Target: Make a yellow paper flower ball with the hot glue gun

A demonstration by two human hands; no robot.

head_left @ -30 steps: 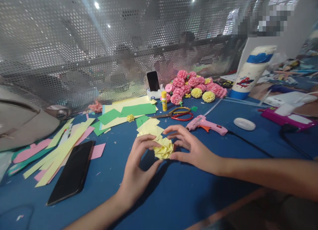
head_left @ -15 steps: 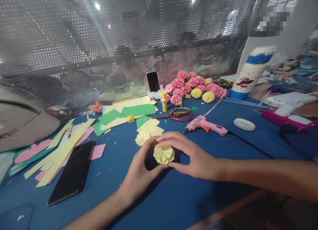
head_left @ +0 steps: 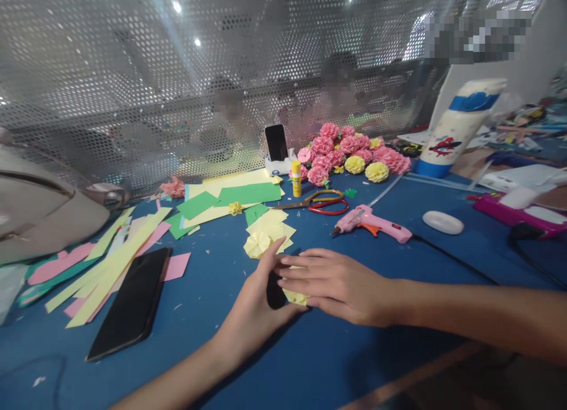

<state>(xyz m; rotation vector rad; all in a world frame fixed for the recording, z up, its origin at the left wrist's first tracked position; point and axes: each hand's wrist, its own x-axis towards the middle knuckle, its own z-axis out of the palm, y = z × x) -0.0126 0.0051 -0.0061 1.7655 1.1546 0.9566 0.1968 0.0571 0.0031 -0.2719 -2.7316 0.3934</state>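
A yellow folded-paper flower (head_left: 296, 296) rests low over the table, mostly covered by my hands. My left hand (head_left: 254, 295) curves around its left side, fingers at the far edge and thumb at the near edge, closed on it. Across the top lies my right hand (head_left: 341, 283), fingers stretched out flat over the flower and thumb along its near side. Just beyond, a pleated yellow paper round (head_left: 257, 244) sits against several yellow paper pieces (head_left: 272, 221).
A pink glue gun (head_left: 372, 224), scissors (head_left: 325, 202) and a glue stick (head_left: 296, 179) lie or stand beyond my hands. Pink and yellow paper flowers (head_left: 336, 150) are heaped behind. At left are a dark phone (head_left: 128, 309) and paper strips (head_left: 110, 265). A bottle (head_left: 458, 129) stands right.
My right hand has gone from holding the flower's edge to lying flat across its top. The left hand keeps its hold. The view has shifted slightly.
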